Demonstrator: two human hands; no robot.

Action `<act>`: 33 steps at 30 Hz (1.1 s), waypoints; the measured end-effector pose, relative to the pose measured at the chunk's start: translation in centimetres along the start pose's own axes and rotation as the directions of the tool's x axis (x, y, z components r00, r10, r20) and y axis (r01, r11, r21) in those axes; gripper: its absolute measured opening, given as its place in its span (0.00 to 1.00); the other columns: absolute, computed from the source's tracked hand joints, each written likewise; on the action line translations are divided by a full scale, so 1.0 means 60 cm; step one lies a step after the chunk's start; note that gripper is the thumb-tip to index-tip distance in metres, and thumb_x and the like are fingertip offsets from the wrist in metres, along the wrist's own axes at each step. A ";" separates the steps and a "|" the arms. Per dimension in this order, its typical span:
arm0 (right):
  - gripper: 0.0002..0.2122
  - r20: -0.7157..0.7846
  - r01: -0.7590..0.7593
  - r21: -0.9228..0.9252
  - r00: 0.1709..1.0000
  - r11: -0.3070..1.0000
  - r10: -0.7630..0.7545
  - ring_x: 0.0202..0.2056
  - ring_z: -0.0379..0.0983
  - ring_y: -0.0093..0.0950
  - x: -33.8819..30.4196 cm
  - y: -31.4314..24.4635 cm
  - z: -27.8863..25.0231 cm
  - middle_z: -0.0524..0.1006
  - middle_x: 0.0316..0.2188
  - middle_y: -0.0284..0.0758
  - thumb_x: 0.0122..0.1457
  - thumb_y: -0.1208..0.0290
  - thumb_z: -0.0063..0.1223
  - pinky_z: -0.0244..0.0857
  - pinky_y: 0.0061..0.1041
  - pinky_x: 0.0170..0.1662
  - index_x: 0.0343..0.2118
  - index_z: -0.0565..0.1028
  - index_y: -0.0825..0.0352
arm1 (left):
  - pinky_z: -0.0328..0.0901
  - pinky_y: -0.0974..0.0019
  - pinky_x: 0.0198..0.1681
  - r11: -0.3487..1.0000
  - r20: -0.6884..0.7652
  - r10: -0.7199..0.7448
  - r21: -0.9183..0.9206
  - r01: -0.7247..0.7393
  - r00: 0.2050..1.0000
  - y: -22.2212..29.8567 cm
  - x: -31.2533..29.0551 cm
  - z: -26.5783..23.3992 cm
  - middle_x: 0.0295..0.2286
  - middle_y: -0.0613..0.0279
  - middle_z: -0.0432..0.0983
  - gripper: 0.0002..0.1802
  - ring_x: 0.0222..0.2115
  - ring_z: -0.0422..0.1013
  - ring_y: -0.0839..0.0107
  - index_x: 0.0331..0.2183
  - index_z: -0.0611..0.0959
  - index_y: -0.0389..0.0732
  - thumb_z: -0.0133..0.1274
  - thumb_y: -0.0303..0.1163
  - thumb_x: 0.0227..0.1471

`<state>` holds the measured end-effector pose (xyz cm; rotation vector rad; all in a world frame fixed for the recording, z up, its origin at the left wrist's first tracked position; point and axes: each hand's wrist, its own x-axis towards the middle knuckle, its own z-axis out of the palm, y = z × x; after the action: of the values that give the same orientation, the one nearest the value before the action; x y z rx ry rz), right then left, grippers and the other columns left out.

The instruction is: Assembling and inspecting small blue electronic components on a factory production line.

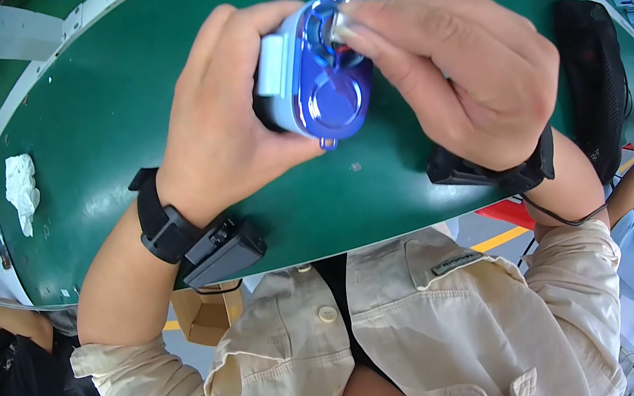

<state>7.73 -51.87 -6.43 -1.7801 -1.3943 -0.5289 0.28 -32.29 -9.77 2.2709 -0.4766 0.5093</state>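
My left hand [222,117] is wrapped round a small blue device [335,100] and holds it up over the green table. The device has a shiny blue-purple oval face with a round disc and a ring-shaped opening, and a light blue clip-like block on its left side. At the upper opening, the thumb and forefinger of my right hand [471,60] pinch a small shiny piece [338,31]. My fingertips partly cover that piece, so its kind cannot be made out. Both wrists wear black straps.
The green table [97,152] has a crumpled white tissue [22,190] at its left and a black mesh pouch [595,81] at its right edge. A black box-shaped device [225,251] sits by my left wrist. Other people work at both sides; a cardboard box [208,312] stands below the table.
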 end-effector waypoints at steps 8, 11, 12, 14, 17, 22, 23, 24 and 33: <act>0.12 0.129 0.268 -0.204 0.961 0.942 -0.246 0.27 0.75 0.29 0.001 0.007 0.000 0.78 0.28 0.41 0.48 0.81 0.61 0.70 0.23 0.31 0.38 0.77 0.76 | 0.66 0.65 0.41 0.994 0.010 0.008 0.105 -0.009 1.000 0.004 -0.003 -0.002 0.37 0.58 0.73 0.39 0.37 0.72 0.61 0.46 0.73 0.39 0.71 0.35 0.28; 0.14 0.202 0.421 -0.260 0.904 0.869 -0.377 0.30 0.75 0.28 -0.001 0.033 -0.004 0.78 0.31 0.40 0.51 0.78 0.60 0.71 0.23 0.34 0.41 0.77 0.76 | 0.66 0.65 0.40 0.991 0.009 -0.030 0.127 0.029 1.000 0.007 -0.001 -0.003 0.36 0.58 0.73 0.38 0.36 0.72 0.61 0.45 0.73 0.39 0.70 0.35 0.28; 0.14 0.202 0.417 -0.254 0.905 0.873 -0.373 0.30 0.75 0.28 -0.001 0.027 -0.008 0.78 0.31 0.40 0.51 0.78 0.60 0.71 0.23 0.34 0.41 0.77 0.76 | 0.66 0.65 0.40 0.989 0.008 -0.046 0.139 0.045 0.999 0.007 0.000 -0.003 0.35 0.58 0.73 0.38 0.35 0.72 0.61 0.45 0.74 0.39 0.70 0.35 0.28; 0.13 0.179 0.235 -0.137 0.961 0.962 -0.209 0.29 0.75 0.27 0.003 0.010 -0.004 0.78 0.30 0.40 0.51 0.78 0.60 0.69 0.22 0.33 0.40 0.77 0.76 | 0.66 0.66 0.38 0.990 0.021 -0.033 0.141 0.029 0.999 0.004 0.004 -0.007 0.35 0.58 0.74 0.37 0.34 0.72 0.61 0.44 0.74 0.39 0.70 0.36 0.29; 0.10 0.180 -0.059 0.039 0.982 0.997 0.051 0.28 0.73 0.26 0.005 -0.010 0.002 0.77 0.28 0.39 0.52 0.78 0.59 0.67 0.21 0.32 0.38 0.77 0.76 | 0.67 0.67 0.34 0.986 0.035 0.055 0.157 -0.060 0.998 0.002 0.018 -0.016 0.32 0.58 0.74 0.34 0.29 0.72 0.63 0.41 0.75 0.38 0.71 0.37 0.30; 0.07 0.243 -0.490 0.293 0.868 0.821 0.432 0.25 0.72 0.24 0.010 -0.027 -0.004 0.76 0.25 0.37 0.53 0.79 0.58 0.64 0.18 0.29 0.34 0.78 0.75 | 0.67 0.67 0.33 0.981 0.050 0.104 0.157 -0.110 0.993 0.002 0.017 -0.022 0.30 0.57 0.74 0.33 0.27 0.71 0.64 0.40 0.76 0.38 0.71 0.38 0.30; 0.06 0.246 -0.547 0.328 0.837 0.771 0.489 0.25 0.71 0.23 0.017 -0.029 -0.012 0.75 0.25 0.37 0.54 0.79 0.58 0.64 0.18 0.29 0.34 0.78 0.75 | 0.67 0.66 0.36 0.988 0.039 0.067 0.135 -0.072 0.997 -0.002 0.012 -0.021 0.32 0.57 0.74 0.35 0.30 0.71 0.62 0.42 0.75 0.38 0.70 0.37 0.29; 0.06 0.251 -0.595 0.363 0.803 0.717 0.540 0.25 0.71 0.23 0.025 -0.031 -0.021 0.75 0.24 0.37 0.54 0.79 0.58 0.63 0.17 0.28 0.33 0.79 0.75 | 0.66 0.65 0.39 0.993 0.029 0.032 0.114 -0.035 0.999 -0.004 0.011 -0.019 0.34 0.57 0.73 0.38 0.34 0.71 0.61 0.45 0.74 0.38 0.70 0.36 0.28; 0.21 0.390 -0.595 0.643 0.796 0.483 0.462 0.46 0.70 0.24 -0.005 0.024 0.004 0.73 0.46 0.36 0.59 0.67 0.55 0.64 0.25 0.50 0.53 0.70 0.72 | 0.67 0.65 0.39 0.999 0.118 -0.024 0.044 0.019 0.993 0.018 0.006 -0.006 0.35 0.54 0.72 0.38 0.34 0.71 0.61 0.43 0.74 0.37 0.70 0.36 0.27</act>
<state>8.98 -51.98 -7.28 -1.4309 -0.8477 0.5101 -0.02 -32.83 -8.73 2.3540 -0.5036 0.3785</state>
